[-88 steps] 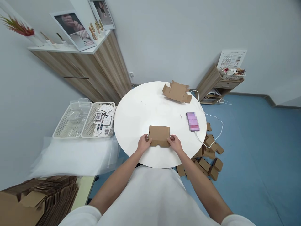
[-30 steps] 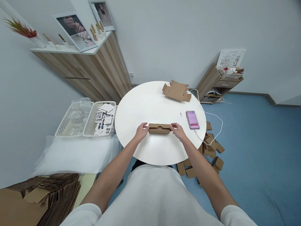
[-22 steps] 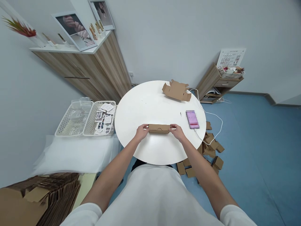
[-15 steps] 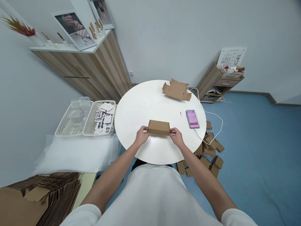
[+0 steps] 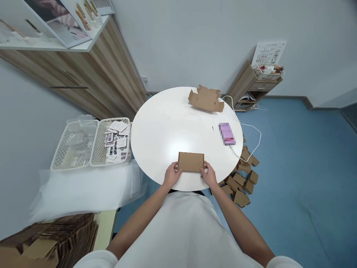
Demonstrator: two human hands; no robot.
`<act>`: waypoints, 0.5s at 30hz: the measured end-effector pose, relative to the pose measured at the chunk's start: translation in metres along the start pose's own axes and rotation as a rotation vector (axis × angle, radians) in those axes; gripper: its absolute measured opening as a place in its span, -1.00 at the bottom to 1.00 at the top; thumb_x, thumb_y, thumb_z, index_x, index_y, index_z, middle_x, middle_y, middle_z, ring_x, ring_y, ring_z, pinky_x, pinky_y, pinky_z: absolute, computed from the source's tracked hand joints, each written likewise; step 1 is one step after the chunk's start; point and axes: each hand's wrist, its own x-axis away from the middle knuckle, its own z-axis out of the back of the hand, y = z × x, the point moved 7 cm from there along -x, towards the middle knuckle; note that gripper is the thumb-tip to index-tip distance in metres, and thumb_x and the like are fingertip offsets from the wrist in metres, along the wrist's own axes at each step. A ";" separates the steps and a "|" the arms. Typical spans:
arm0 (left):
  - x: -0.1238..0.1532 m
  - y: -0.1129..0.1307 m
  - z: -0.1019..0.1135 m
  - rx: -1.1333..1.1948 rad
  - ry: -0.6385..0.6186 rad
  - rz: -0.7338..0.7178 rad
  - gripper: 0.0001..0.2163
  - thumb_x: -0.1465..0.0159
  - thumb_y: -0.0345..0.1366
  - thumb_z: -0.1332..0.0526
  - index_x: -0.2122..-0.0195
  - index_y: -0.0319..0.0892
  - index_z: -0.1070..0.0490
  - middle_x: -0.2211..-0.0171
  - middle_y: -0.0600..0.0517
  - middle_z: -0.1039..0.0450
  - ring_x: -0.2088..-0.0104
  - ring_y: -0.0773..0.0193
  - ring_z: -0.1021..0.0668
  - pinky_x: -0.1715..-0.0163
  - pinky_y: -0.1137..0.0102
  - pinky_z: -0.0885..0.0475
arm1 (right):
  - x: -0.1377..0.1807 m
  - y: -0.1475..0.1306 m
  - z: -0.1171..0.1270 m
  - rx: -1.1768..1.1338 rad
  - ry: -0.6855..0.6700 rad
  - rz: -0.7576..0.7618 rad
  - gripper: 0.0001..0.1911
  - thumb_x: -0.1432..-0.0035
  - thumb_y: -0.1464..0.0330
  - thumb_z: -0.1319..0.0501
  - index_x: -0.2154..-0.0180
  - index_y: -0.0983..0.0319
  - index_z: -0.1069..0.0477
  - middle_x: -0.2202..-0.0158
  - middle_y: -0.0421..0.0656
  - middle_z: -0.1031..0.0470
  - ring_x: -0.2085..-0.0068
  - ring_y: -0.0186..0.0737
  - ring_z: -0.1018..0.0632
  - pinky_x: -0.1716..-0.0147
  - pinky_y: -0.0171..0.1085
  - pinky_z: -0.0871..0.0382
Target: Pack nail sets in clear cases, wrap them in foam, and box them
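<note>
A small closed cardboard box [image 5: 191,162] is at the near side of the round white table [image 5: 156,123]. My left hand [image 5: 172,175] grips its left end, thumb on the near corner. At the right end, my right hand [image 5: 208,175] holds the box in the same way, fingers around the edge. The lid looks shut, so whatever may be inside is hidden. Farther back on the table lies an unfolded cardboard box blank [image 5: 206,99] with its flaps raised.
A pixelated purple phone [image 5: 227,134] with a white cable lies at the table's right. Folded boxes [image 5: 240,182] are heaped on the floor. To the left stand a basket of printed cards [image 5: 96,149], a basket of clear packaging [image 5: 60,152] and stacked cardboard [image 5: 75,238].
Both hands have brought the box nearer to my body and tilted it, so its broad top face now shows more. The camera view has shifted too.
</note>
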 end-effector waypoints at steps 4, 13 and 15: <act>-0.013 0.002 0.002 -0.071 -0.098 0.012 -0.64 -0.03 -0.22 -0.20 0.13 -0.17 -0.25 0.21 -0.02 -0.39 0.46 0.35 -0.49 0.37 0.42 -0.34 | -0.002 -0.001 -0.004 -0.070 -0.012 -0.098 -0.49 0.07 0.33 -0.09 -0.01 0.14 -0.18 0.11 -0.08 -0.34 0.55 -0.34 -0.45 0.62 -0.29 -0.35; -0.018 0.014 0.000 -0.185 -0.171 -0.044 -0.53 -0.06 -0.25 -0.17 -0.02 -0.12 -0.13 0.19 -0.02 -0.40 0.40 0.30 -0.50 0.34 0.38 -0.33 | -0.003 0.003 -0.002 -0.109 0.052 -0.115 -0.58 0.09 0.36 -0.12 0.10 0.14 -0.20 0.22 -0.15 -0.40 0.56 -0.37 -0.45 0.49 -0.27 -0.40; -0.013 0.021 -0.005 -0.180 -0.156 -0.073 -0.52 -0.09 -0.26 -0.14 -0.05 -0.14 -0.11 0.15 -0.06 -0.35 0.39 0.31 -0.49 0.32 0.37 -0.35 | 0.003 0.007 0.004 -0.147 0.084 -0.104 -0.62 0.08 0.34 -0.12 0.13 0.16 -0.21 0.24 -0.16 -0.39 0.55 -0.36 -0.45 0.47 -0.26 -0.40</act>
